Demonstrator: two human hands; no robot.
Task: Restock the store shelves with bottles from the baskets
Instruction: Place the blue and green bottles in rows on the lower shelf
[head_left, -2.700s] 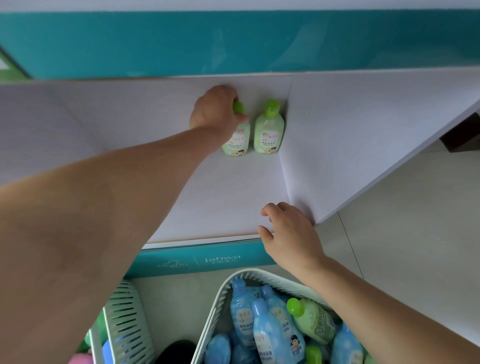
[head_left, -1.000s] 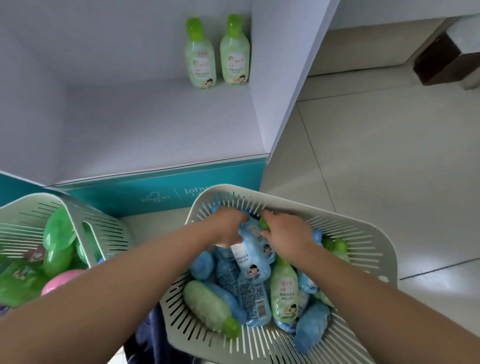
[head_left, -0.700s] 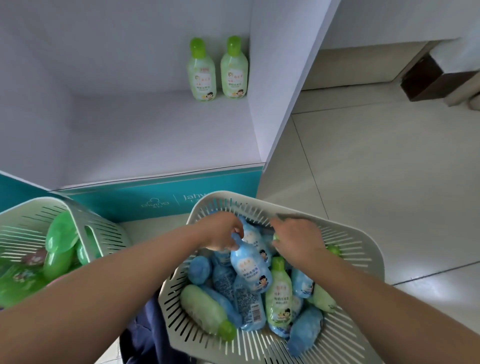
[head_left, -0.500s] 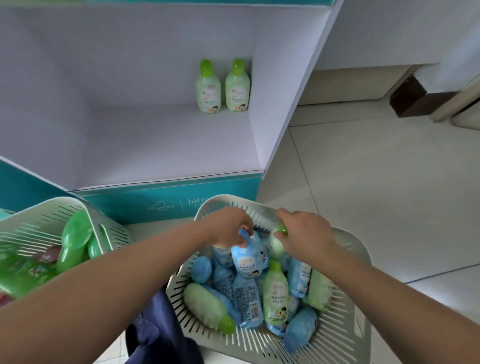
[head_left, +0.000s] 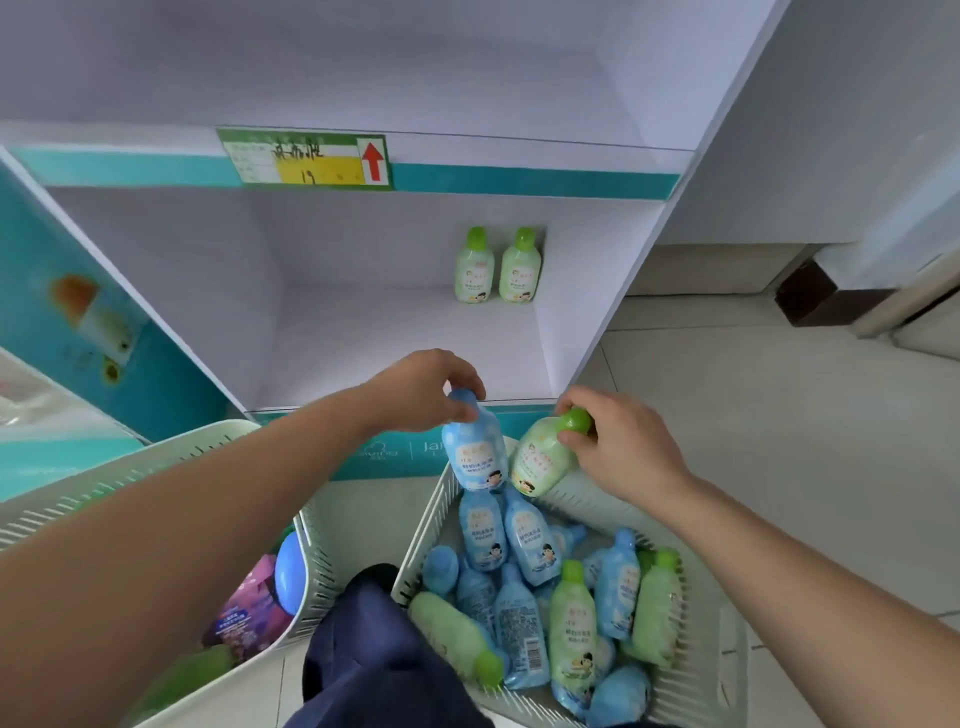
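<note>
My left hand (head_left: 421, 389) grips a blue bottle (head_left: 475, 452) by its cap, lifted above the right basket (head_left: 722, 670). My right hand (head_left: 618, 447) pinches the green cap of a pale green bottle (head_left: 540, 460), held just beside the blue one. Both bottles hang in front of the lower shelf's (head_left: 384, 343) teal front edge. Two green bottles (head_left: 496, 266) stand upright at the shelf's back right corner. Several blue and green bottles lie piled in the right basket.
A second white basket (head_left: 156, 467) at the left holds a blue ball and purple and green packs. A price label (head_left: 306, 158) hangs on the upper shelf's edge. Tiled floor (head_left: 753, 441) spreads to the right. My dark trouser knee (head_left: 374, 665) sits between the baskets.
Both hands have risen out of the right basket, the left carrying a blue bottle and the right a green one. The view has tilted up toward the shelf.
</note>
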